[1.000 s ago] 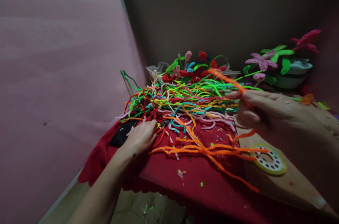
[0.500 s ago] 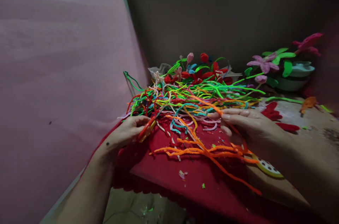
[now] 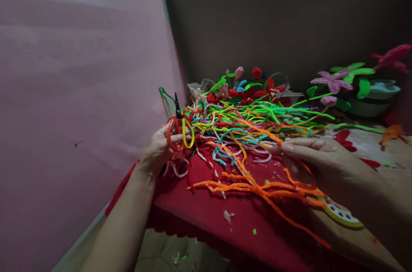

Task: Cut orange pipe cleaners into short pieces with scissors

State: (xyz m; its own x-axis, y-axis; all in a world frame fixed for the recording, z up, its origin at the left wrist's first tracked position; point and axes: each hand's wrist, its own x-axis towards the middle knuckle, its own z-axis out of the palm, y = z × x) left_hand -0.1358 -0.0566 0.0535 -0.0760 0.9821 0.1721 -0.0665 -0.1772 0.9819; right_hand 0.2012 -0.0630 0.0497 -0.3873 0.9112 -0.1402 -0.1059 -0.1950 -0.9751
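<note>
My left hand [image 3: 158, 145] is closed on a pair of scissors [image 3: 179, 128] with one red and one yellow handle loop, its dark blades pointing up and together. Pinched between the thumb and fingers of my right hand [image 3: 313, 154] is an orange pipe cleaner [image 3: 260, 130], one end reaching up and left over the pile. Below it, several loose orange pipe cleaners [image 3: 247, 186] lie crossed on the red cloth [image 3: 206, 207]. Behind both hands spreads a heap of pipe cleaners [image 3: 273, 111] in green, yellow, red, pink and blue.
Pipe-cleaner flowers [image 3: 257, 85] lie behind the heap. At right, more flowers [image 3: 333, 81] stand by a pale blue pot [image 3: 373, 98]. A yellow-rimmed round piece [image 3: 343, 214] sits under my right forearm. Small scraps [image 3: 228, 215] dot the cloth. A pale pink wall [image 3: 80, 92] rises at left.
My left hand has lifted and turned the scissors so the blades point upward. My right hand still pinches the orange pipe cleaner. The whole view has shifted slightly, moving things rightward.
</note>
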